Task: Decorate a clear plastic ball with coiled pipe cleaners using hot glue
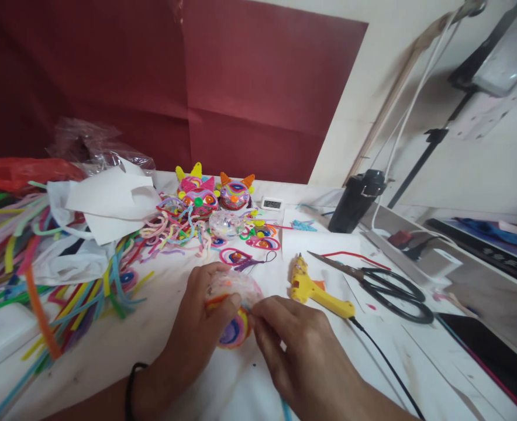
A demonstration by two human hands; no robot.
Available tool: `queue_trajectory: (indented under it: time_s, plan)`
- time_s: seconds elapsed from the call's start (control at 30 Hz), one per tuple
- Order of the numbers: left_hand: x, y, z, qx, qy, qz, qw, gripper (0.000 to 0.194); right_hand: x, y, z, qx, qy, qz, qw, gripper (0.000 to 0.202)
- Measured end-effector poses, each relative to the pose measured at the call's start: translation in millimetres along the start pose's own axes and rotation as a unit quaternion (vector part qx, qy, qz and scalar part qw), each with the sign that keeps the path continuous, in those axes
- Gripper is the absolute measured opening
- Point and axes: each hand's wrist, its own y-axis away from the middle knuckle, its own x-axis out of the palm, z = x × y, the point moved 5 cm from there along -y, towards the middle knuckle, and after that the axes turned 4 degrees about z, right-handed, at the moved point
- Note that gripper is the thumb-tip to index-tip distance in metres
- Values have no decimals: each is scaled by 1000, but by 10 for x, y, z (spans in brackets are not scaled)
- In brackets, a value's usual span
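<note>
Low over the white table, my left hand (201, 316) is closed around a clear, rounded craft piece (234, 286) with orange and yellow pipe cleaner along its side. A coiled disc in blue, purple, pink and orange (231, 332) shows at its lower edge. The fingers of my right hand (285, 333) are pinched together at the right edge of the piece. What sits between those fingertips is hidden. Right of my hands lies a yellow hot glue gun (317, 289), its nozzle pointing away from me. Black-handled scissors (385, 286) lie half open beyond it.
Bundles of pipe cleaners (78, 292) and white paper (113, 202) cover the left side. Finished animal-faced ornaments (235, 193) stand at the back, near a small digital clock (272, 203). A black bottle (355, 202), a phone (490, 356) and the glue gun's cord (385, 362) are on the right.
</note>
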Motion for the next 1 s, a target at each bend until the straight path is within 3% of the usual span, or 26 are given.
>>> queue_trajectory:
  time_s: [0.13, 0.3, 0.53, 0.77, 0.9, 1.0]
  plan:
    - [-13, -18, 24, -5, 6, -14, 1000, 34, 18, -15, -131, 94, -129, 9, 987, 25]
    - [-26, -35, 52, -7, -3, -22, 1000, 37, 126, -62, -342, 232, -369, 11, 900, 24]
    - [-38, -50, 46, -23, 4, -11, 1000, 38, 177, -128, -423, 277, -442, 18, 853, 35]
    - [-54, -82, 54, -33, 11, -26, 999, 37, 245, -158, -485, 308, -446, -2, 841, 53]
    - [-51, -92, 80, -34, 9, -20, 999, 36, 122, -174, -510, 311, -411, -31, 856, 60]
    - [-44, -98, 80, -31, 3, -15, 999, 35, 34, -224, -523, 317, -389, -20, 864, 68]
